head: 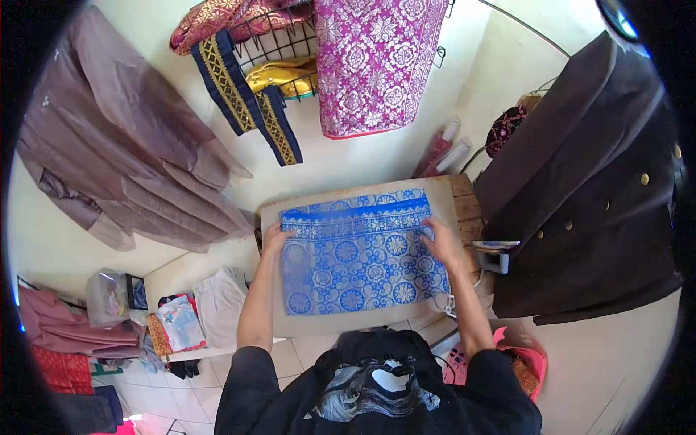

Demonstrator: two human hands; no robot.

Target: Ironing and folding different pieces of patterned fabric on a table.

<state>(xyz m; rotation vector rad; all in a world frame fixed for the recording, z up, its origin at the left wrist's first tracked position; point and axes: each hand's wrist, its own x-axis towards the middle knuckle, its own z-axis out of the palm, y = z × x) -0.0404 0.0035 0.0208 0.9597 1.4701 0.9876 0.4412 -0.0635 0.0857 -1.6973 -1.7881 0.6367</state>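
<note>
A blue brocade cloth with silver medallions (359, 266) lies folded over a padded tabletop (326, 325). Its upper part is folded over in a band with a plain blue stripe. My left hand (276, 239) holds the cloth's left edge near that band, thumb on top. On the opposite edge, my right hand (441, 243) grips the cloth at about the same height, its fingers partly hidden. A clothes iron (493, 256) sits at the table's right end, beyond my right forearm.
A dark jacket with gold buttons (587, 206) hangs close by the table's right side. Sheer mauve garments (136, 147) hang at left. Above, a wire basket (272, 41) holds fabrics, beside a magenta brocade cloth (380, 65). A pink basket (535, 353) stands below right.
</note>
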